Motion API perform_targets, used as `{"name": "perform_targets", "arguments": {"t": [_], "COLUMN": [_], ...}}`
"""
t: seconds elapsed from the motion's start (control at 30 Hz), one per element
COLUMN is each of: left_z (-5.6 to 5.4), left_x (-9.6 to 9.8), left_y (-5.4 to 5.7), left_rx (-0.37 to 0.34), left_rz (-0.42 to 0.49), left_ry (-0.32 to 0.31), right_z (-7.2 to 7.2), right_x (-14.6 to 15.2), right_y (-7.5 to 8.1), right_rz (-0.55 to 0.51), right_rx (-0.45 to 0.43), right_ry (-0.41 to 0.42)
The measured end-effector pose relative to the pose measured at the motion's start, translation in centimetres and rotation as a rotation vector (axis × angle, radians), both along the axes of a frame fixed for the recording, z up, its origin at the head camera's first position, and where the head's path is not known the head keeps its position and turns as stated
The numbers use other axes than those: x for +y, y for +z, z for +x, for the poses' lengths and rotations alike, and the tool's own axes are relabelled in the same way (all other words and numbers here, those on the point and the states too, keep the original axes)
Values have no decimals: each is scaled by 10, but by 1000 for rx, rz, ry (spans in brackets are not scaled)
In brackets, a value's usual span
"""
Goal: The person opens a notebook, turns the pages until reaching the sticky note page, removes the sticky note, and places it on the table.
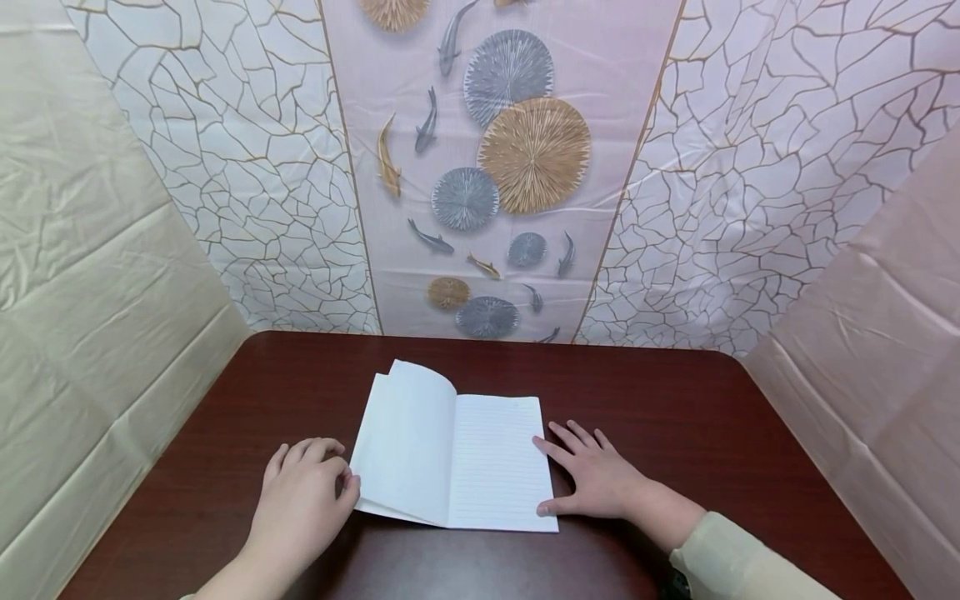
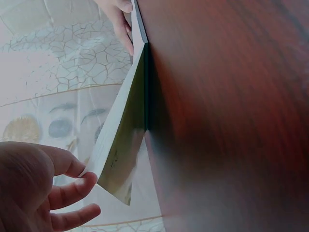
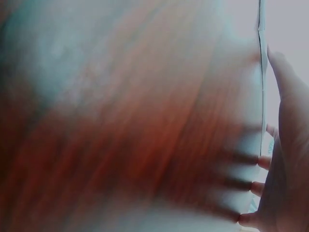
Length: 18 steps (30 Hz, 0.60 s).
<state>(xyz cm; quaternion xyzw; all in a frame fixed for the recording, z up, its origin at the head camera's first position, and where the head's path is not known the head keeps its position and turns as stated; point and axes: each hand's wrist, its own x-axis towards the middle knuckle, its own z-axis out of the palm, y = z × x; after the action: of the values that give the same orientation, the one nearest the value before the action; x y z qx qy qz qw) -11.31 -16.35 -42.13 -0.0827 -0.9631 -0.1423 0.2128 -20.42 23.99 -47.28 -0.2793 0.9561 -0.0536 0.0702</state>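
An open notebook lies on the dark table, with lined paper on its right side and a blank white page on its left. My left hand pinches the outer edge of the left-hand page between thumb and finger. In the left wrist view, that raised page slants up from the spine toward the left hand. My right hand is spread flat, thumb and forefinger on the right edge of the notebook and the other fingers on the table. The right wrist view shows the right hand from the side.
The reddish-brown table has rounded far corners. Behind it hangs a patterned cloth with fish and round shapes. Plain beige cloth closes off the left side, and similar cloth the right.
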Motion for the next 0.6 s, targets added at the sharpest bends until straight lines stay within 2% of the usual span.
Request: {"name": "perform_targets", "arguments": {"t": [0.17, 0.37, 0.5, 0.6], "left_z": [2, 4, 3, 1], "left_x": [-2, -4, -6, -6], "left_y": [-2, -7, -12, -15], "left_rx": [-66, -207, -286, -311], "left_rz": [-26, -95, -140, -170], "left_ry": [10, 26, 17, 2], "right_z": [1, 2, 2, 1], "right_x": [1, 1, -1, 0], "right_y": [2, 4, 4, 3], "right_rz": [2, 12, 11, 18], "right_rx": [-14, -27, -39, -41], "right_ry": [-14, -12, -15, -15]}}
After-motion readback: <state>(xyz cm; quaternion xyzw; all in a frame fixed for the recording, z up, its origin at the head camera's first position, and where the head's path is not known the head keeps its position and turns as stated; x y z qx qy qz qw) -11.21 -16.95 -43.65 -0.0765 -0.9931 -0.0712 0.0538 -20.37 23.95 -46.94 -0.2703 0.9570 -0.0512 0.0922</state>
